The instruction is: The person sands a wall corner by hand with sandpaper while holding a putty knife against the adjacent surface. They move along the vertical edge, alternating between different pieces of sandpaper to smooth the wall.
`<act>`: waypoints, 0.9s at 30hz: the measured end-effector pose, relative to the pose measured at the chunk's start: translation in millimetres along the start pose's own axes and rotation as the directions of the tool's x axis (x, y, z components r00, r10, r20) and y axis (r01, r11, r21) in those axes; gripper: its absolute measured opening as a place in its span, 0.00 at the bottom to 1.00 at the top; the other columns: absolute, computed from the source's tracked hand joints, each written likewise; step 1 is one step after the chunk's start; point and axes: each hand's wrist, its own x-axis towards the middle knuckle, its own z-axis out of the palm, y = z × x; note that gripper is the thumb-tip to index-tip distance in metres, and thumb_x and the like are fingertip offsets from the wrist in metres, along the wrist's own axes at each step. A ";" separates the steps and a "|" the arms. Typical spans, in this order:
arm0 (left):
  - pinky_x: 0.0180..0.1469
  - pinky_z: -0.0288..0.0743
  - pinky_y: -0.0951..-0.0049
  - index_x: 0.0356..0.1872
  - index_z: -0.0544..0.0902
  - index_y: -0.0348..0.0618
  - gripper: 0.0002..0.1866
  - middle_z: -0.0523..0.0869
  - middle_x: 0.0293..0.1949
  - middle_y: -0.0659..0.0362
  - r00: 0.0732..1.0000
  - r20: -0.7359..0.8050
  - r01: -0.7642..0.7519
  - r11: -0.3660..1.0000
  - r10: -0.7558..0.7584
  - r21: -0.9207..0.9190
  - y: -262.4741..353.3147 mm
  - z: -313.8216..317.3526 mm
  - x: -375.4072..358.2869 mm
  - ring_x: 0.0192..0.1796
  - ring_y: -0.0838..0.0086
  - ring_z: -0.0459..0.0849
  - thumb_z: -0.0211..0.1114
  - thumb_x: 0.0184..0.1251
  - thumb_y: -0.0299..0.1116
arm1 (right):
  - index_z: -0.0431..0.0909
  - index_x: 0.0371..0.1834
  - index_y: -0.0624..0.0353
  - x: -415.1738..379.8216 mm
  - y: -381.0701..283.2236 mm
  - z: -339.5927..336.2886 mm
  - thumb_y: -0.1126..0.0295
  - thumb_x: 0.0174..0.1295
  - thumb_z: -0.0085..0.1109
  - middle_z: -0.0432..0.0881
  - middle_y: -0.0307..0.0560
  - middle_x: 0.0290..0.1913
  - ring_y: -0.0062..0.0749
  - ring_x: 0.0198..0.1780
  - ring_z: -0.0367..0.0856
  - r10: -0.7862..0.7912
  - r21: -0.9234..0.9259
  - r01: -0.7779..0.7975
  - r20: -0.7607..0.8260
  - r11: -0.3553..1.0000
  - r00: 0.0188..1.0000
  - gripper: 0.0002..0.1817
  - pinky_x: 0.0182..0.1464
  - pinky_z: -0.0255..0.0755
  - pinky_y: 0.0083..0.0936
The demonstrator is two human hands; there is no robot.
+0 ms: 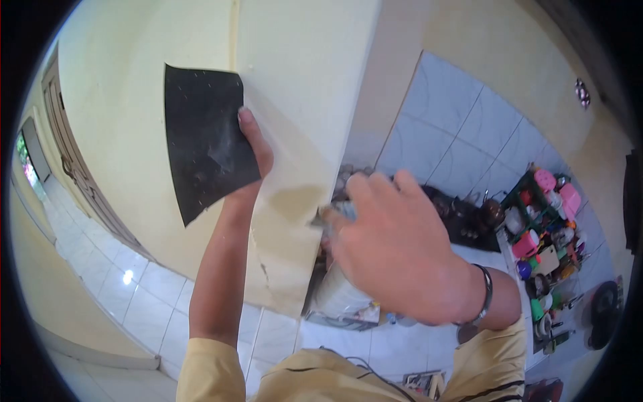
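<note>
Indoors, black sheet (207,141) in left hand (262,157), cream wall (301,74), tiled floor (110,271)

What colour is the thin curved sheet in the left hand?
The thin curved sheet is black with pale specks; head view.

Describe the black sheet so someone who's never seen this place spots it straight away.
Find the big cream wall, left of the bluish-white wall tiles. In front of it, the left hand holds up the black sheet, thumb at its right edge. It is the one flat black piece against that pale wall, roughly four-sided, with a greyish smudge and light specks.
</note>
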 end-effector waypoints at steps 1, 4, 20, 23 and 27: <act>0.61 0.76 0.60 0.55 0.84 0.30 0.18 0.88 0.53 0.43 1.000 0.022 0.000 1.000 0.000 0.002 -0.8 -2.1 1.6 0.56 0.50 0.85 0.58 0.81 0.36 | 0.91 0.42 0.56 -3.8 -11.1 -5.4 0.65 0.57 0.67 0.76 0.46 0.36 0.40 0.45 0.76 -0.028 -0.041 0.030 0.066 0.999 0.997 0.13 0.50 0.63 0.38; 0.60 0.76 0.62 0.54 0.84 0.30 0.17 0.88 0.50 0.43 0.997 -0.053 -0.065 0.997 0.063 -0.030 -3.7 3.5 7.0 0.54 0.51 0.86 0.58 0.81 0.36 | 0.91 0.26 0.53 -9.7 -35.6 -22.4 0.66 0.53 0.64 0.76 0.42 0.32 0.37 0.43 0.75 -0.121 -0.235 0.164 0.187 0.958 0.975 0.07 0.50 0.62 0.35; 0.66 0.72 0.60 0.57 0.82 0.26 0.19 0.86 0.58 0.40 0.976 -0.161 -0.135 0.987 0.147 0.082 -22.6 11.7 8.1 0.60 0.50 0.83 0.58 0.83 0.36 | 0.91 0.34 0.55 -8.1 -41.0 -38.5 0.67 0.59 0.63 0.79 0.41 0.33 0.34 0.45 0.77 -0.139 -0.257 0.213 0.279 0.943 0.950 0.09 0.55 0.62 0.39; 0.69 0.69 0.58 0.60 0.82 0.27 0.20 0.85 0.61 0.41 0.997 -0.076 -0.011 0.996 0.018 0.093 -6.8 1.4 4.6 0.63 0.50 0.82 0.58 0.83 0.37 | 0.91 0.35 0.55 -8.9 -41.0 -36.5 0.67 0.59 0.63 0.80 0.41 0.32 0.33 0.45 0.78 -0.136 -0.200 0.192 0.263 0.961 0.955 0.09 0.56 0.62 0.40; 0.69 0.70 0.59 0.60 0.82 0.28 0.20 0.85 0.60 0.41 0.991 -0.104 0.087 0.996 -0.083 0.033 8.0 3.2 4.9 0.63 0.51 0.82 0.58 0.83 0.37 | 0.91 0.36 0.55 -1.2 -28.2 -33.5 0.66 0.60 0.63 0.80 0.40 0.32 0.32 0.45 0.78 -0.155 -0.024 0.165 0.238 0.986 0.959 0.09 0.57 0.62 0.40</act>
